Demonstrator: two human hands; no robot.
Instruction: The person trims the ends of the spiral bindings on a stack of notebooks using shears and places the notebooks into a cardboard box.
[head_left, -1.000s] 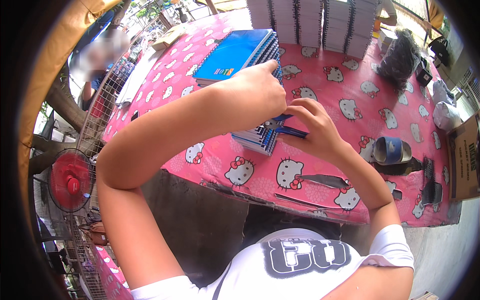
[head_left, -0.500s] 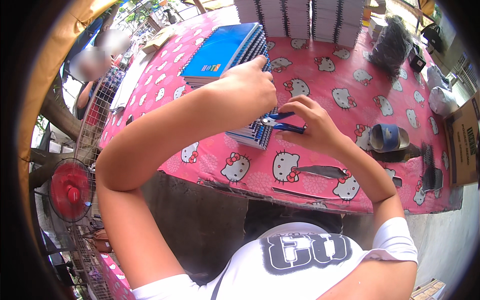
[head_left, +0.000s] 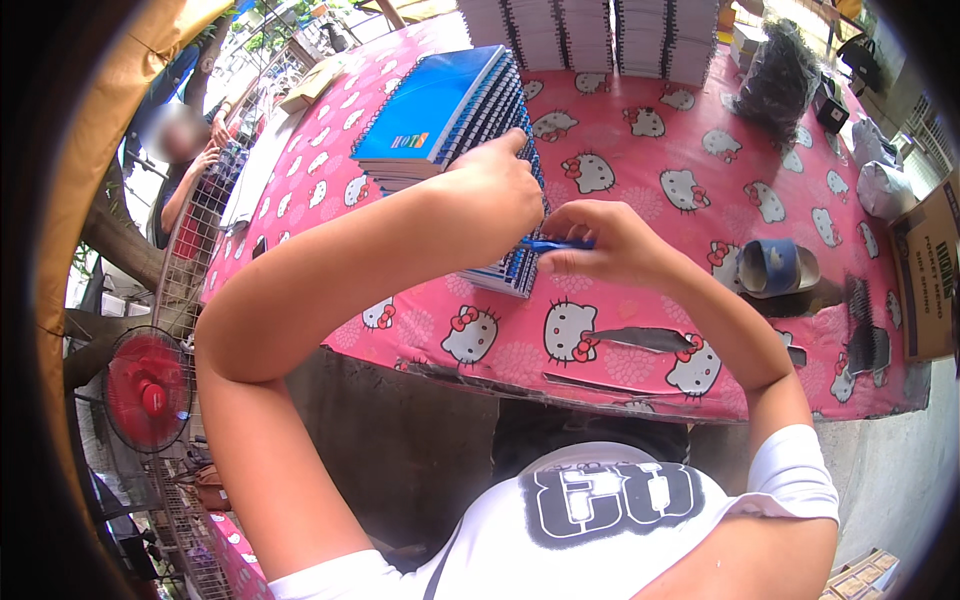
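A tall stack of blue-covered spiral notebooks stands on the table, its wire-bound edges facing me. My left hand is closed against the bound edge of the stack, index finger laid along the coils; its other fingertips are partly hidden. My right hand grips small blue-handled pliers, handles squeezed together. The tip of the pliers is at the coils low on the stack, just below my left hand, which hides part of it.
White spiral-bound stacks stand at the far edge. To the right are a black plastic bag, a blue slide sandal and a cardboard box. The pink tablecloth is torn near its front edge. A red fan stands left.
The pliers' handles have gone from spread to squeezed together, my right fingers closing with them. My left hand has shifted slightly down. At the far left, a person's hands have come into view.
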